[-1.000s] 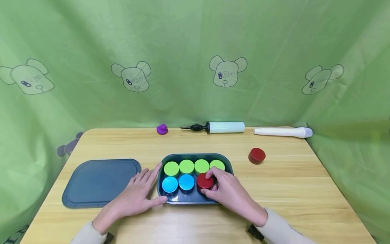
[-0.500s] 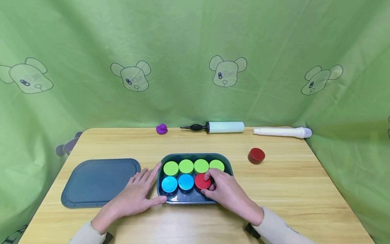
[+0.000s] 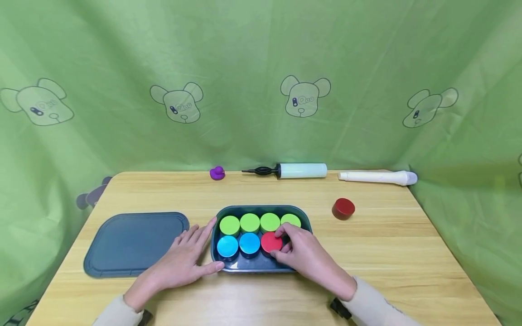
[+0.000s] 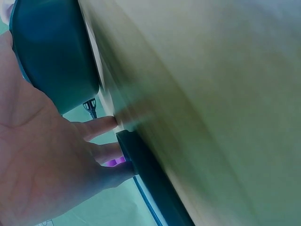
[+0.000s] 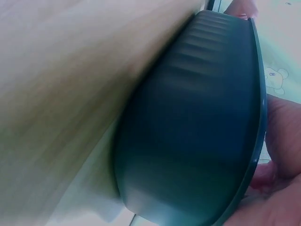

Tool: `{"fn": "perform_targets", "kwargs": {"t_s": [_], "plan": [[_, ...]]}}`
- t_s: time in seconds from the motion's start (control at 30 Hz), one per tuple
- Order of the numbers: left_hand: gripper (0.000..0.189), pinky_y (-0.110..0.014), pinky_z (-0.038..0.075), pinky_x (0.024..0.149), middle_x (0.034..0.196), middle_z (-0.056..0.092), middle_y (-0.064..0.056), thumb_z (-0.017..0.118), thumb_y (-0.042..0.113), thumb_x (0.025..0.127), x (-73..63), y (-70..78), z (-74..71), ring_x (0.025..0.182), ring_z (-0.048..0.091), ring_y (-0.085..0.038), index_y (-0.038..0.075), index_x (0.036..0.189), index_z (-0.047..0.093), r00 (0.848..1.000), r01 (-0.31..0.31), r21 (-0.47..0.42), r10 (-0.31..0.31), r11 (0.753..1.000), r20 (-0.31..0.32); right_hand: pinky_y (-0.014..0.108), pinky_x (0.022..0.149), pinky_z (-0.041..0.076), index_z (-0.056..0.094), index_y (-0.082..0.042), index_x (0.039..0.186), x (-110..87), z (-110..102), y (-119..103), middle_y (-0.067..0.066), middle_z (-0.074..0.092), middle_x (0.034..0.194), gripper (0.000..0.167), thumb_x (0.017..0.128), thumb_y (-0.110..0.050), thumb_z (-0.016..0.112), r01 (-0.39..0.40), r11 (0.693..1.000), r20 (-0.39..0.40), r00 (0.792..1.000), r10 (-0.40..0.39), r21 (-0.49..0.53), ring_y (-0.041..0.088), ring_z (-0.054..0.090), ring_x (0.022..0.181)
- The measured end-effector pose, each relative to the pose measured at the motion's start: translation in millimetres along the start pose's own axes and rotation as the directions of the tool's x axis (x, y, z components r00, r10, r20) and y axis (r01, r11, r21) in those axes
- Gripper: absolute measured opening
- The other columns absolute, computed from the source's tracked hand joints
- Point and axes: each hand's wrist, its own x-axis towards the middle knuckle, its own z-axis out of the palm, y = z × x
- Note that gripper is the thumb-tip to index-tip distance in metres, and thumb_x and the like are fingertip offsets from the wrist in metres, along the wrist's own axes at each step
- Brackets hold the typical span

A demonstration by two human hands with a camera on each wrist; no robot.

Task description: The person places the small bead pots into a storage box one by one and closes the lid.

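Observation:
A dark blue-grey box (image 3: 261,268) stands on the table, with a row of green-topped round blocks (image 3: 250,222) at its back. In front of them are two blue-topped round blocks (image 3: 238,245) and, to their right, a red round block (image 3: 271,242). My right hand (image 3: 303,246) pinches this red block between thumb and fingers inside the box. With fingers spread, my left hand (image 3: 185,261) rests against the box's left side. In the right wrist view, the wall of the box (image 5: 188,113) hides the blocks and most of that hand.
A flat dark lid (image 3: 130,244) lies to the left. Another red round block (image 3: 343,208) sits right of the box. Along the table's back edge are a purple rubber duck (image 3: 217,173), a hand pump (image 3: 302,170) and a white microphone-shaped stick (image 3: 377,177).
My right hand has shifted slightly left with the red block, which now stands closer to the blue-topped ones, its top looking brighter. The left hand has stayed in place.

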Motion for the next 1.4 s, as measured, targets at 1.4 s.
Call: {"fn": "perform_targets", "kwargs": {"t_s": [1.4], "plan": [[0.105,-0.076,0.014,0.124,0.178,0.024,-0.019,0.062,0.071,0.102,1.5,-0.2,2.7,0.16,0.022,-0.052,0.032,0.178,0.002,1.0,0.003,-0.007,-0.003,1.0,0.004,0.024,0.06,0.047,0.071,-0.008,0.12,-23.0,-49,52,0.006,0.059,0.087,0.028,0.098,-0.017,0.085,0.076,0.979,-0.304,0.952,-0.015,0.191,0.019,0.057,0.072]]}}
